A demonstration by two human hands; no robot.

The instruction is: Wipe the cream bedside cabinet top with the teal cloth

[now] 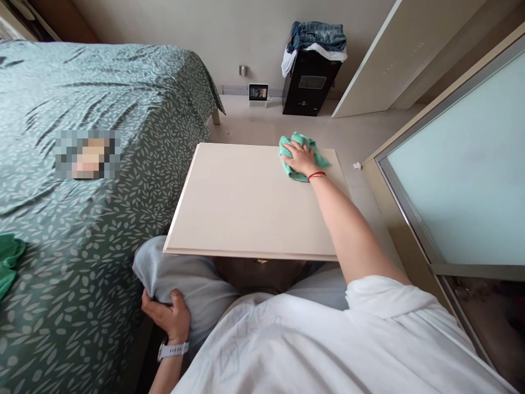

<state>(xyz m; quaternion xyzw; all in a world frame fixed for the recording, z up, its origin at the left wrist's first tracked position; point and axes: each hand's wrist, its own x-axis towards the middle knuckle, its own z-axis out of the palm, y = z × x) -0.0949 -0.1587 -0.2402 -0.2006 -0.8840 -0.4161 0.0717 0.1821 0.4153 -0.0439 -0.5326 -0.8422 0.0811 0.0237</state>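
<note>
Cream rectangular tabletop (233, 202) spans the view's middle; green leaf-print bedspread (151, 180) lies left of it, carrying a pixelated, unreadable patch (92, 156) and a dark-green cloth (9, 262) cut off by the frame. Crumpled mint-green cloth (289, 168) lies at the tabletop's far right, under the right hand (300, 157), fingers spread, palm hidden. Left hand (172, 318), thumb apart from fingers, rests against the pale-blue trouser knee (170, 268) near the tabletop's near-left corner, well apart from that mint cloth.
</note>
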